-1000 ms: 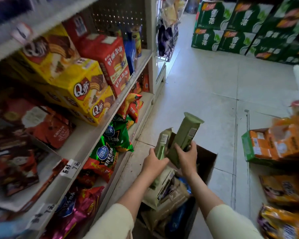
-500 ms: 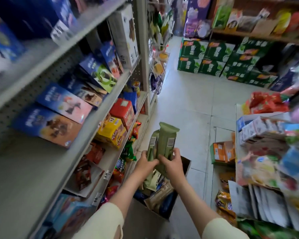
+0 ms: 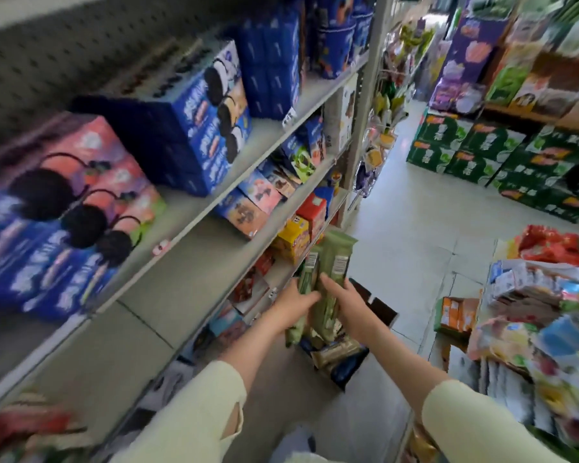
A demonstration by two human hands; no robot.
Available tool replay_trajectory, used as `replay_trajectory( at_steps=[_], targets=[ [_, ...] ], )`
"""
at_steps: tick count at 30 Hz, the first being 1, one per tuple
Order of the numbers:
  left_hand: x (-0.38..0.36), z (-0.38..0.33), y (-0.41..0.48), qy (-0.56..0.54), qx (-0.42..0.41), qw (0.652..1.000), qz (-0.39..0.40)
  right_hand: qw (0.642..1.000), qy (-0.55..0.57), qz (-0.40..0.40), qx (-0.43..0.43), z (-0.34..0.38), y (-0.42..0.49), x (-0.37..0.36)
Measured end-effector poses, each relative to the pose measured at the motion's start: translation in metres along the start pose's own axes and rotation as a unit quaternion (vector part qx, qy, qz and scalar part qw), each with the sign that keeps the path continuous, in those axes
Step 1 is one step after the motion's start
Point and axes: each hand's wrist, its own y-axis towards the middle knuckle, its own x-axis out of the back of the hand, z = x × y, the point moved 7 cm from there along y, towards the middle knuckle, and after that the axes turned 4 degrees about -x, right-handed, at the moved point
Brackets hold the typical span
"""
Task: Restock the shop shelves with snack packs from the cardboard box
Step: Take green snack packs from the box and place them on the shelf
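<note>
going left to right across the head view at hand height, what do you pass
shelf edge → left hand → green snack packs → right hand → floor → orange box → jumbled packets

Two bare forearms are seen reaching up from the lower edge of the frame. Pale cream long sleeves [image 3: 194, 416] are worn, pushed back below the elbows. A small torn slit [image 3: 233, 427] is visible in the left sleeve.
</note>
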Motion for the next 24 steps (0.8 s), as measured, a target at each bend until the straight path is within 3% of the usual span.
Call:
replay_trajectory(
  at_steps=[5,8,16,24],
  targets=[
    [0.025,0.038,-0.057,-0.063,0.005,0.997,-0.035,0.995,-0.036,0.073,-0.056,-0.032,-0.016,-0.051],
    [0.047,0.063,-0.110,-0.107,0.056,0.989,-0.091,0.985,-0.066,0.127,-0.094,-0.057,-0.031,-0.089],
    [0.079,0.115,-0.220,-0.237,0.098,0.952,-0.165,0.944,-0.179,0.240,-0.137,-0.109,-0.086,-0.176],
    [0.110,0.189,-0.305,-0.299,0.136,0.919,-0.216,0.919,-0.226,0.260,-0.193,-0.170,-0.129,-0.239]
  ],
)
